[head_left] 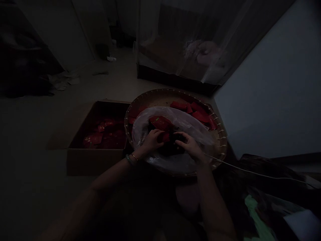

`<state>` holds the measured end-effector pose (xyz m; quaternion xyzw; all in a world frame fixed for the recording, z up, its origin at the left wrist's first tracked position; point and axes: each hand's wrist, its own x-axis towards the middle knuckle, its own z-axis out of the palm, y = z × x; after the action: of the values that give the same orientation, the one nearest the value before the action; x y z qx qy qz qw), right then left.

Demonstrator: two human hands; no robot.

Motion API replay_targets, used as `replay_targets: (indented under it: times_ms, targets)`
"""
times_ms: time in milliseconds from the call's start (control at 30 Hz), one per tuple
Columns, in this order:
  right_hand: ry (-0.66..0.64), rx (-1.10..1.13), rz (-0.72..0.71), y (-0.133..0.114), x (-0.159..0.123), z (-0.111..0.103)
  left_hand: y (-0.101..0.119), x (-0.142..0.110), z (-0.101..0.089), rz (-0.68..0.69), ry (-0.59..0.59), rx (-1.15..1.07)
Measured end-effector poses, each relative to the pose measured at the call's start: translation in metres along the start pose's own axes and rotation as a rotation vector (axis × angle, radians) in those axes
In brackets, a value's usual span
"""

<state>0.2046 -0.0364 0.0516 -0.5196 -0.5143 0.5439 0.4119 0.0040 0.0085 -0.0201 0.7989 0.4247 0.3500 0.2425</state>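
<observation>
The scene is very dark. A wide round woven basket [223,140] holds a clear plastic bag [184,117] whose mouth is spread out. Inside the bag are dark contents, hard to make out, and a red packet [160,123] with a small green mark on top. My left hand [153,141] is closed on a smaller red packet [166,136] over the bag. Facing it, my right hand [189,145] has its thumb and fingers curved and apart, close to the dark contents. Whether its fingertips touch them is hidden in shadow.
More red packets [200,113] lie along the basket's far right side. To the left stands an open cardboard box [95,162] with red packets in it. A thin white cord [250,172] runs rightward from the basket. Behind is a draped net [173,63]; a pale wall [273,87] rises right.
</observation>
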Motion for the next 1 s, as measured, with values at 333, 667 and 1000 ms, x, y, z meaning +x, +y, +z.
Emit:
replay_targets:
  times_ms: [333, 667, 1000]
  targets:
    - [0.012, 0.046, 0.049, 0.019, 0.017, 0.0, 0.001, -0.001, 0.001, 0.017, -0.032, -0.081]
    - [0.063, 0.615, 0.143, 0.036, 0.023, -0.009, 0.012, -0.005, -0.002, 0.1, -0.127, 0.091]
    - [0.107, 0.413, 0.133, 0.034, 0.017, -0.023, 0.019, 0.002, -0.025, 0.196, -0.229, 0.216]
